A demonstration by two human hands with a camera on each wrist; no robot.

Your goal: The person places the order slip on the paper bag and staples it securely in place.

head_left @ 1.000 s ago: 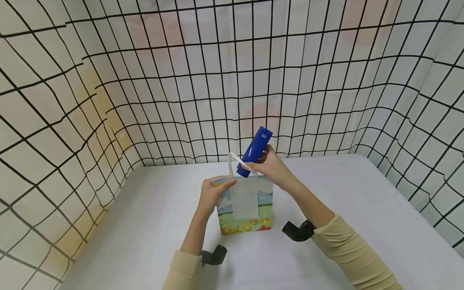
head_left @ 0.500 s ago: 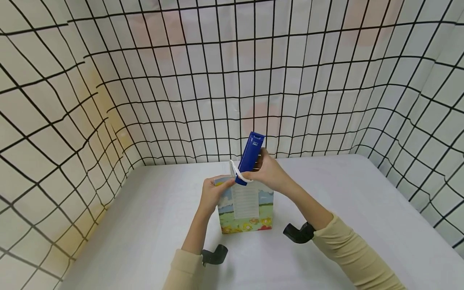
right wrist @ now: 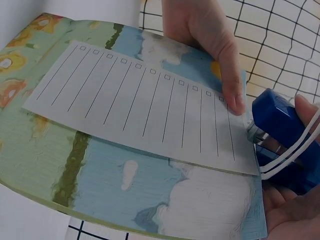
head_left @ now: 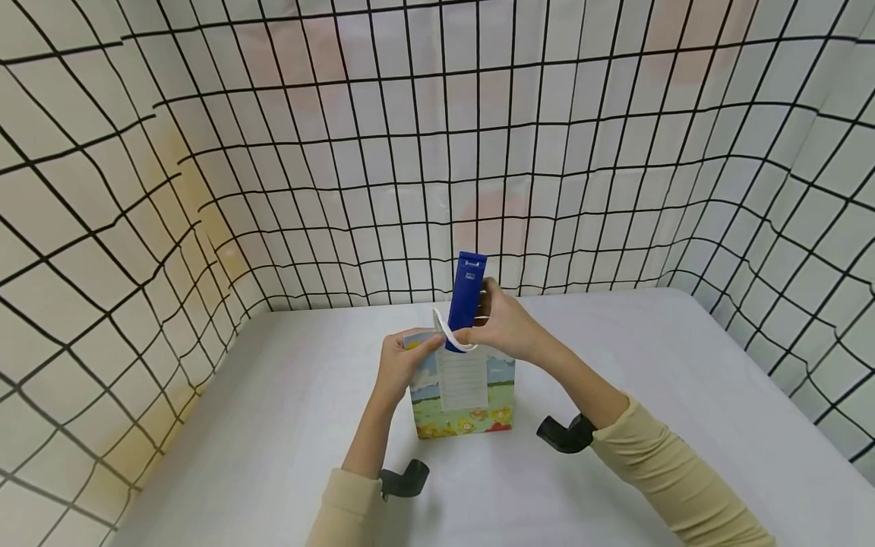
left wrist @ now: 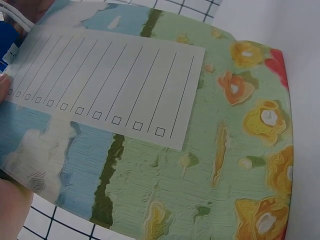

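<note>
A paper gift bag with a painted meadow of flowers stands upright on the table. A white checklist sheet lies on its front, reaching up to the top edge. My left hand pinches the bag's upper left edge, its thumb at the sheet's corner. In my right hand I grip a blue stapler, held steeply with its mouth down at the bag's top edge. The right wrist view shows the stapler's front end over the edges of sheet and bag. White cord handles loop across the stapler.
A white table lies under the bag. Behind and at both sides rise white walls with a black grid. Black curved mounts sit at both wrists.
My right hand has brought the stapler left and down to the bag's top edge and turned it more upright. The cord handle has been pushed lower. The left hand holds its place.
</note>
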